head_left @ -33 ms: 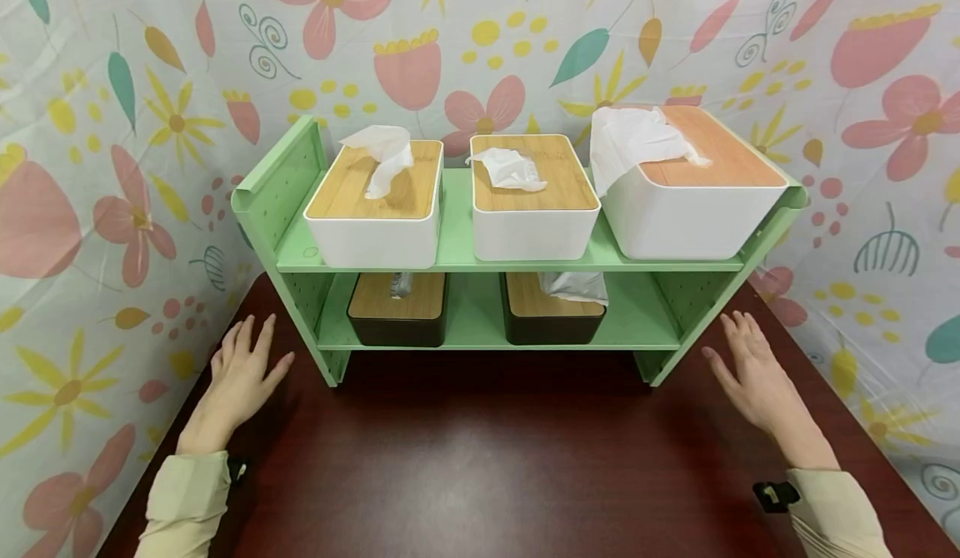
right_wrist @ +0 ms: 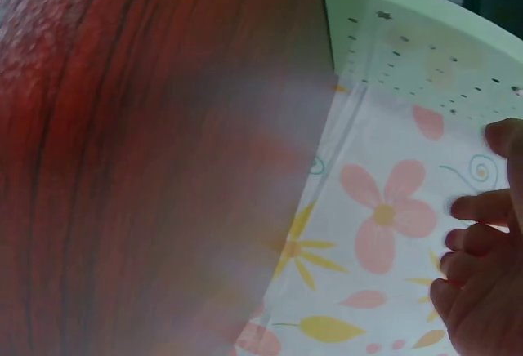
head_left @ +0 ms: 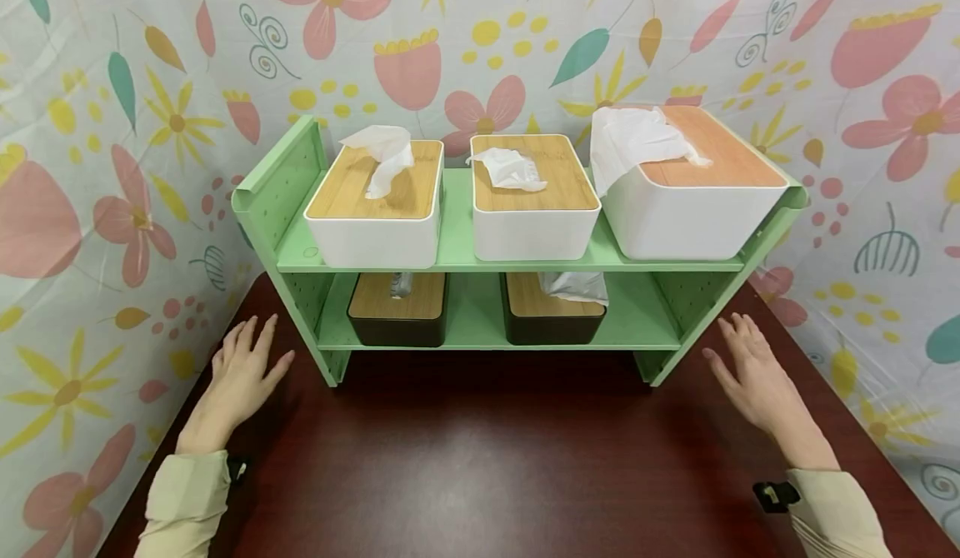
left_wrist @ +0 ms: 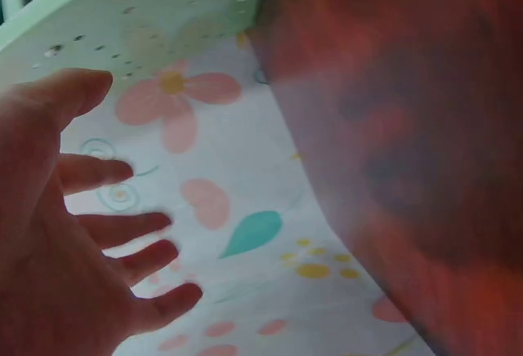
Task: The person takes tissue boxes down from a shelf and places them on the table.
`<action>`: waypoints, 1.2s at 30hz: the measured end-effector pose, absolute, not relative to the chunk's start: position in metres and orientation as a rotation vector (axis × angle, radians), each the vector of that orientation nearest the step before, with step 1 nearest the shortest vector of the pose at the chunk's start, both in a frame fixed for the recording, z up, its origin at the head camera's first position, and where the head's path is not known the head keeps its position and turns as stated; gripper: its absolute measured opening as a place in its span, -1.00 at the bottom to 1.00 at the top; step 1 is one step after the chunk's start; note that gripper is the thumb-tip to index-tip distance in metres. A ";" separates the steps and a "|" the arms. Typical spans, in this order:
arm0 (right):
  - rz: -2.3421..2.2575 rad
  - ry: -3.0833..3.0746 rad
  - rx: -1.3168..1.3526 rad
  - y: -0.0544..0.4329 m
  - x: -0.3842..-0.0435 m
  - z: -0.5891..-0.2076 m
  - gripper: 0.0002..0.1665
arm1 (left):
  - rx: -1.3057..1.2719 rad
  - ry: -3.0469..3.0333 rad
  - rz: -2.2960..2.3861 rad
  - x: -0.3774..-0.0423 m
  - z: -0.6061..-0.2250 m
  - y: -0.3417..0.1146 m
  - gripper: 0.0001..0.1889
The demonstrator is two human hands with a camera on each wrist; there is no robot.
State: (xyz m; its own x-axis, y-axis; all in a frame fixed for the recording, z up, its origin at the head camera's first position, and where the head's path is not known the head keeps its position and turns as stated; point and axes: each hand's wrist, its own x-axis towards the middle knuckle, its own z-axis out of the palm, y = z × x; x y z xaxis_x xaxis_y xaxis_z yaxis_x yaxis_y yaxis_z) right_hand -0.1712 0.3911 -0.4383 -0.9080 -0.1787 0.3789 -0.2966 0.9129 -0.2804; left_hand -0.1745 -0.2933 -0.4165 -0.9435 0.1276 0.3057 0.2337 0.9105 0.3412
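My left hand (head_left: 238, 383) is beside the left end of a green two-tier shelf (head_left: 461, 346), fingers spread and holding nothing. On the other side my right hand (head_left: 757, 379) lies near the shelf's right end, its fingers loosely extended. The upper tier bears a white tissue box (head_left: 375, 241) at left, another white tissue box (head_left: 536, 237) in the middle and a larger white tissue box (head_left: 690, 216) at right, tilted against the end panel. All have wooden lids with tissue sticking out. Below stand a left black tissue box (head_left: 397, 331) and a right black tissue box (head_left: 555, 331).
The shelf stands on a dark red-brown table (head_left: 480, 458). A flower-patterned curtain (head_left: 480, 33) closes in the back and both sides. Perforated end panels (right_wrist: 409, 46) rise beside the hands. Dark bands sit at both sleeve cuffs.
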 end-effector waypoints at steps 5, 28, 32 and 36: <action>0.456 -2.710 0.256 0.384 -0.166 -0.430 -0.44 | -0.243 -2.573 -0.746 -0.172 -0.394 -0.282 -0.60; 0.650 -1.621 0.194 0.311 -0.147 -0.381 -0.60 | -0.146 -2.030 -1.275 -0.193 -0.293 -0.212 -0.52; 0.673 -1.494 0.234 0.286 -0.144 -0.362 -0.61 | -0.147 -1.950 -1.293 -0.203 -0.295 -0.210 -0.52; 0.698 -1.445 0.255 0.269 -0.146 -0.349 -0.62 | -0.127 -1.921 -1.253 -0.209 -0.297 -0.209 -0.52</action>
State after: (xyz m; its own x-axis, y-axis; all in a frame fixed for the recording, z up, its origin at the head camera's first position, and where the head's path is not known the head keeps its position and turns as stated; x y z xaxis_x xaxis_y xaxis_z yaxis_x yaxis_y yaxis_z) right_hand -0.1459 0.2689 -0.3492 -0.0279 0.2817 0.9591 -0.5761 0.7796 -0.2458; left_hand -0.2088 -0.2087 -0.2968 -0.6588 -0.3307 0.6757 0.4851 0.4998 0.7176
